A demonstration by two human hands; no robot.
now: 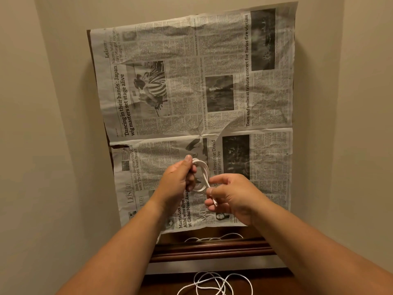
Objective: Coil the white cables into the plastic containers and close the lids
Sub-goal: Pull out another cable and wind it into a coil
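Observation:
My left hand (180, 179) grips a small coil of white cable (203, 173) above the near part of the newspaper, thumb on top of the loops. A short tail of that cable runs to my right hand (231, 196), whose fingers pinch the plug end (215, 202). A second white cable (212, 239) lies along the dark wooden edge below the paper. A third one sits in a loose tangle (214, 284) at the bottom of the view. No plastic container shows in this frame.
A creased newspaper sheet (191, 92) covers a dark wooden table (212, 250). Beige walls (42, 124) close in on the left, right and far sides.

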